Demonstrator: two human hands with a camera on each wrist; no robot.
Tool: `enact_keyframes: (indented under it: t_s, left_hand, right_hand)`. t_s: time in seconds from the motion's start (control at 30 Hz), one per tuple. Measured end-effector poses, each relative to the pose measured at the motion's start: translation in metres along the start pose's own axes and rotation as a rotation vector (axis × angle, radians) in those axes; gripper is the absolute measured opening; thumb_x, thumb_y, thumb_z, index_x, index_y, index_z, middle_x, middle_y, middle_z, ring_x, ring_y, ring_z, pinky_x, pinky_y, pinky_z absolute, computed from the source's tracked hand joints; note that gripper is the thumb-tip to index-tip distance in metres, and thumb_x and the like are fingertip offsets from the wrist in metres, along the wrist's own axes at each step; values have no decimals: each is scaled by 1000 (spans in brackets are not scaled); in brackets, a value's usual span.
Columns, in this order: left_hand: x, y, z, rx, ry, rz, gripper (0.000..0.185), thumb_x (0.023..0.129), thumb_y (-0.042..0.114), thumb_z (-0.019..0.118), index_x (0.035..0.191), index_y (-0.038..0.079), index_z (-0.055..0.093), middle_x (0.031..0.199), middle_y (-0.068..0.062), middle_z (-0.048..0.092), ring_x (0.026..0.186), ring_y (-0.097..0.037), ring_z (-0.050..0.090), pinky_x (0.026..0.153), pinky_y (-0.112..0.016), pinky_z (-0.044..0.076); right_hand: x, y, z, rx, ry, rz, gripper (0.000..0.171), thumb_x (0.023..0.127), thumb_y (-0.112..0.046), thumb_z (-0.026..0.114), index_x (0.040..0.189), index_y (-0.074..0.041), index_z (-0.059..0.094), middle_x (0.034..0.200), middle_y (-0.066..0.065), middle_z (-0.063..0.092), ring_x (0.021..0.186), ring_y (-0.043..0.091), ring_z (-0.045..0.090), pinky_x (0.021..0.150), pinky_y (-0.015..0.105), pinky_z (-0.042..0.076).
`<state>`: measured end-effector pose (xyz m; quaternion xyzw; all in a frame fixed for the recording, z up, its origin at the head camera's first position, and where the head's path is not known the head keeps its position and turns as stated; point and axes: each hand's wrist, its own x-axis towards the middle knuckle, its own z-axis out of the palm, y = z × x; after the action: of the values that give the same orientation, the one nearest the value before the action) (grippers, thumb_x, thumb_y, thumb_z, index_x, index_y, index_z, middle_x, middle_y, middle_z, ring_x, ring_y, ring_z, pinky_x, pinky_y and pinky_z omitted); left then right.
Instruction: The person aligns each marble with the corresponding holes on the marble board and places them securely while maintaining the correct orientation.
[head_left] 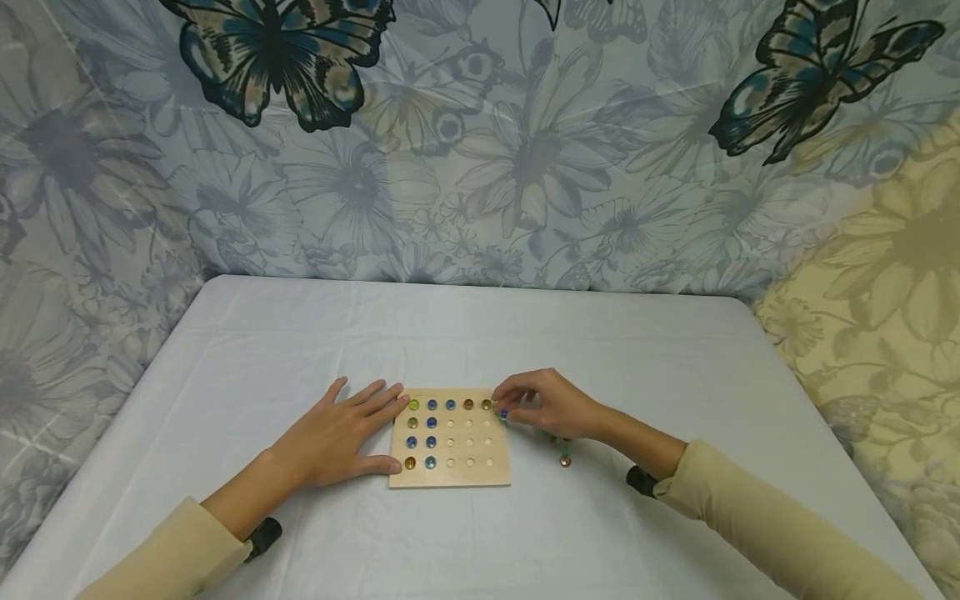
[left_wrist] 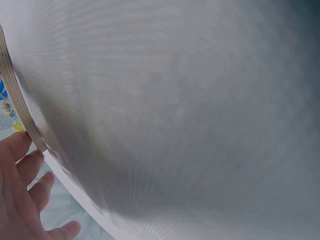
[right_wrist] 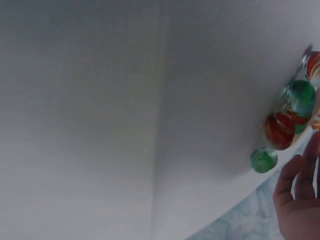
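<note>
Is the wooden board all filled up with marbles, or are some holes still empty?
Only partly full. The wooden board has marbles along its far row and left side; many holes toward its right and near side are empty.

Beyond the board [head_left: 450, 467] the worktop [head_left: 465, 333] lies bare up to the cloth wall [head_left: 480, 167]. Left of the board a hand [head_left: 337, 437] blocks the way; right of it, another hand [head_left: 551, 404] and loose marbles [head_left: 564, 458].

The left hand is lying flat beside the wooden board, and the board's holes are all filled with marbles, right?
Not quite. The left hand does lie flat beside the wooden board, but only some holes hold marbles; the head view shows many empty ones.
</note>
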<state>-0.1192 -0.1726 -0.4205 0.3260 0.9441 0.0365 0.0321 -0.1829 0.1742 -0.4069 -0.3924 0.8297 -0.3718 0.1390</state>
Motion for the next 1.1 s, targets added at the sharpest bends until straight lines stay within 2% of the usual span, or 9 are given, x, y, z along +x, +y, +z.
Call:
enact_keyframes:
  t_s: [0.2, 0.43, 0.9, 1.1]
  left_hand:
    - [0, 0, 0, -6, 4, 3, 91, 88, 78, 42, 155, 17, 39, 159, -4, 36, 146, -29, 32, 112, -68, 22]
    - [0, 0, -1, -15, 4, 3, 90, 88, 78, 43, 155, 17, 39, 159, -5, 36, 146, -29, 32, 112, -68, 22]
    - [0, 1, -2, -12, -2, 0, 90, 88, 78, 44, 154, 17, 40, 159, -5, 36, 146, -29, 32, 112, -68, 22]
    - [0, 1, -1, -14, -4, -3, 90, 88, 78, 43, 155, 17, 39, 159, -4, 35, 146, -29, 32, 112, -68, 22]
  right_hand:
    - [10, -5, 6, 9, -7, 35, 25, 89, -3, 73, 113, -7, 71, 98, -2, 74, 83, 8, 63, 71, 28, 52]
    - [15, -6, 12, 10, -37, 65, 25, 88, -2, 73, 113, -7, 72, 97, -4, 74, 78, 8, 60, 70, 25, 52]
    - [17, -12, 13, -5, -62, 43, 25, 89, 1, 71, 113, -4, 71, 97, -2, 74, 74, 6, 58, 67, 24, 52]
    - [12, -12, 2, -48, -14, 44, 27, 88, -3, 74, 115, -5, 70, 98, -3, 75, 77, 6, 60, 68, 26, 52]
